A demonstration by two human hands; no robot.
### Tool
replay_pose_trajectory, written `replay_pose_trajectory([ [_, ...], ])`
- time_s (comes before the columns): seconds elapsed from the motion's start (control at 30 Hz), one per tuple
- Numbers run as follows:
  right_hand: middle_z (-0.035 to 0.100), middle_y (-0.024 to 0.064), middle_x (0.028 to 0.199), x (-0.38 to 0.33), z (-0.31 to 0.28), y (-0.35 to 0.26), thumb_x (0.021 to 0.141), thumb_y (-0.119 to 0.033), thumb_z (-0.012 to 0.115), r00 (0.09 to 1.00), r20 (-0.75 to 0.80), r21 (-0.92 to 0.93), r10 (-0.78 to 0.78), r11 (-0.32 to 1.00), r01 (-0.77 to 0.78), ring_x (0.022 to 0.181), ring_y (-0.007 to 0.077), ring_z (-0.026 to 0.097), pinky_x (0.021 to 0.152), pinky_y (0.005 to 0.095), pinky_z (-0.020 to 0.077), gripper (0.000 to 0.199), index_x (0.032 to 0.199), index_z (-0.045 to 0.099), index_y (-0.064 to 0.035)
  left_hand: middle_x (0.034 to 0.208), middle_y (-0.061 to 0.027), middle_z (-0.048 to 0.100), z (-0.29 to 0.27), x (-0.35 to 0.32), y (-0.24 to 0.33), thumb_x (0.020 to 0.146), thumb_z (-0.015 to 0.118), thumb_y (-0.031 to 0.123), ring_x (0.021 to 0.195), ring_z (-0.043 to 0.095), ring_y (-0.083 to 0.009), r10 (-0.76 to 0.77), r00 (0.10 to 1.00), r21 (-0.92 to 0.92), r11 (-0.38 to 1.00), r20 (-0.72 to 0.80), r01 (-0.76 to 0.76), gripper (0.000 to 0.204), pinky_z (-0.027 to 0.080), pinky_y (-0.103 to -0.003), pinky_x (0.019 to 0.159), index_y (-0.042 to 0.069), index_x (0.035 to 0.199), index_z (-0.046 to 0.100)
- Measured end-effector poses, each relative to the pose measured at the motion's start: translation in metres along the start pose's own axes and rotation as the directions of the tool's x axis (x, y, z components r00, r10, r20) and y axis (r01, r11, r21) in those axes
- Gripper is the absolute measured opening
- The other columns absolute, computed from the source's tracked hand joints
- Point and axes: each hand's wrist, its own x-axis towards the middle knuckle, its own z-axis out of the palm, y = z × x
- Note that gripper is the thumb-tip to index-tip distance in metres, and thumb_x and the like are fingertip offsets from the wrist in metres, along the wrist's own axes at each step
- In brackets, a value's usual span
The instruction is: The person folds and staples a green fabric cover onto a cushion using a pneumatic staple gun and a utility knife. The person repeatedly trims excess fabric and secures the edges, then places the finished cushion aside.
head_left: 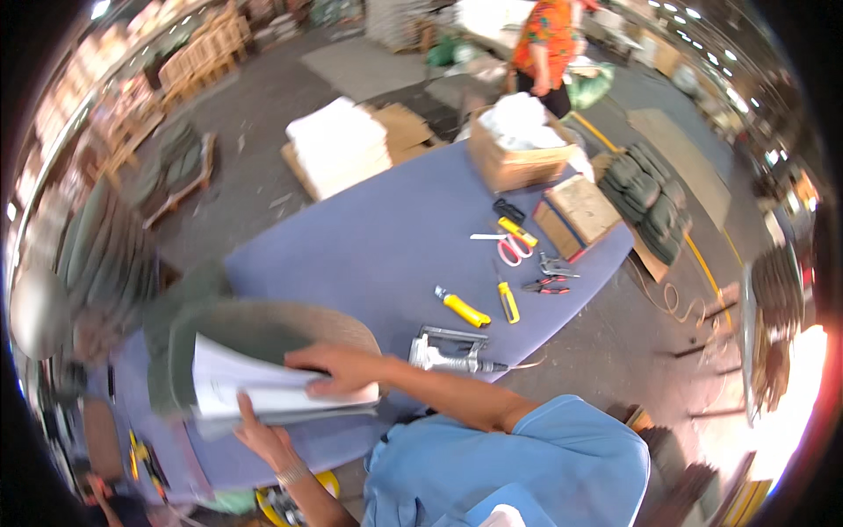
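Touching paper at its edges, the left hand and right hand, grips too unclear to tell, have blue tabletop stretching beyond, tools rightward, grey floor around.

The white sheets before you are blurred, so you cannot read their marks, and they hide part of the grey padded piece beneath. Your left forearm partly covers a yellow thing you cannot identify. The top edge crops the orange-shirted co-worker.
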Motion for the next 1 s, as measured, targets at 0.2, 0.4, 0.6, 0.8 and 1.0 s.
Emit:
replay_pose_trajectory([
  [0.2, 0.055, 0.0137, 0.154, -0.055, 0.057, 0.102, 0.096, -0.017, 0.064, 0.95, 0.166, -0.301, 0.263, 0.931, -0.205, 0.144, 0.0369, 0.047, 0.116, 0.049, 0.0419, 0.033, 0.128, 0.071, -0.0114, 0.122, -0.0128, 0.071, -0.143, -0.04, -0.183, 0.102, 0.064, 0.019, 0.107, 0.07, -0.0265, -0.573, 0.809, -0.043, 0.812, 0.129, 0.582, 0.035, 0.058, -0.044, 0.091, 0.002, 0.132, 0.063],
  [0.4, 0.066, 0.0159, 0.131, -0.126, 0.09, 0.132, 0.098, -0.026, 0.062, 1.0, -0.031, -0.301, -0.005, 0.954, -0.005, 0.123, 0.037, 0.062, 0.102, 0.0479, 0.0509, 0.026, 0.114, 0.074, -0.0096, 0.111, -0.0093, 0.075, -0.233, -0.056, -0.137, 0.101, 0.06, 0.016, 0.101, 0.072, -0.0231, -0.594, 0.773, 0.501, 0.749, 0.221, 0.433, 0.027, 0.061, -0.044, 0.082, 0.001, 0.124, 0.066],
  [0.6, 0.076, 0.0119, 0.111, -0.159, 0.071, 0.107, 0.1, -0.032, 0.065, 0.804, -0.054, 0.076, 0.592, 0.805, -0.588, 0.096, 0.0249, 0.074, 0.085, 0.0384, 0.0584, 0.029, 0.117, 0.076, -0.0118, 0.1, 0.0002, 0.065, -0.248, 0.031, -0.11, 0.103, 0.065, 0.038, 0.089, 0.057, -0.011, -0.033, 0.973, 0.61, 0.773, -0.23, 0.171, 0.042, 0.048, -0.031, 0.079, 0.006, 0.131, 0.069],
  [0.8, 0.07, 0.0131, 0.122, -0.178, 0.079, 0.126, 0.107, -0.041, 0.06, 0.504, 0.156, 0.668, 0.849, 0.285, -0.688, 0.099, 0.0233, 0.073, 0.087, 0.0376, 0.0593, 0.048, 0.139, 0.058, -0.0055, 0.086, -0.0003, 0.066, -0.249, 0.061, -0.153, 0.099, 0.064, 0.058, 0.072, 0.059, -0.0115, -0.291, 0.91, 0.629, 0.658, -0.296, 0.415, 0.058, 0.047, -0.026, 0.06, 0.006, 0.122, 0.072],
  [1.0, 0.068, 0.014, 0.121, -0.144, 0.071, 0.115, 0.102, -0.049, 0.066, 0.494, 0.084, 0.859, 0.866, 0.188, -0.476, 0.096, 0.0247, 0.073, 0.086, 0.0392, 0.0621, 0.062, 0.136, 0.054, 0.0015, 0.088, 0.0008, 0.062, -0.168, 0.027, -0.09, 0.094, 0.061, 0.072, 0.075, 0.056, -0.0109, -0.498, 0.833, 0.562, 0.628, -0.241, 0.538, 0.07, 0.046, -0.028, 0.062, 0.009, 0.122, 0.071],
])
